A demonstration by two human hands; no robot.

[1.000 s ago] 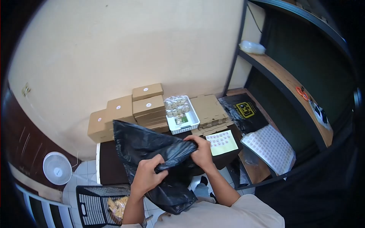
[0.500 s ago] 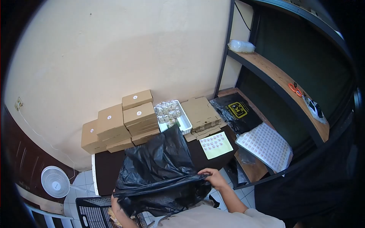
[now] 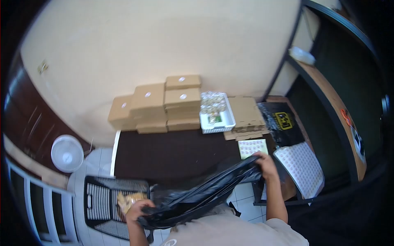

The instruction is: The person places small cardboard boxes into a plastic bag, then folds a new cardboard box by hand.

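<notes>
A large black plastic bag (image 3: 201, 192) is stretched between my two hands, low in front of my body. My left hand (image 3: 139, 208) is closed on its left end, above the side of a black basket (image 3: 92, 217). My right hand (image 3: 266, 164) grips the other end, higher up, close to a sticker sheet (image 3: 252, 146) on the table. The bag hangs in creased folds and blurs a little along its upper edge. Inside the basket, partly behind my left hand, lies a yellowish-brown item (image 3: 127, 199) that I cannot make out.
Brown cardboard boxes (image 3: 147, 102) are stacked at the back of the dark table (image 3: 176, 151). Beside them are a white tray (image 3: 221, 127) of small clear-wrapped items and flat cardboard (image 3: 248, 110). A shelf rack (image 3: 328, 90) stands right, a white fan (image 3: 67, 153) left.
The bag has come down off the table and is now pulled wide between my hands. My right hand has moved up and right. The camera view has shifted left, showing more of the basket.
</notes>
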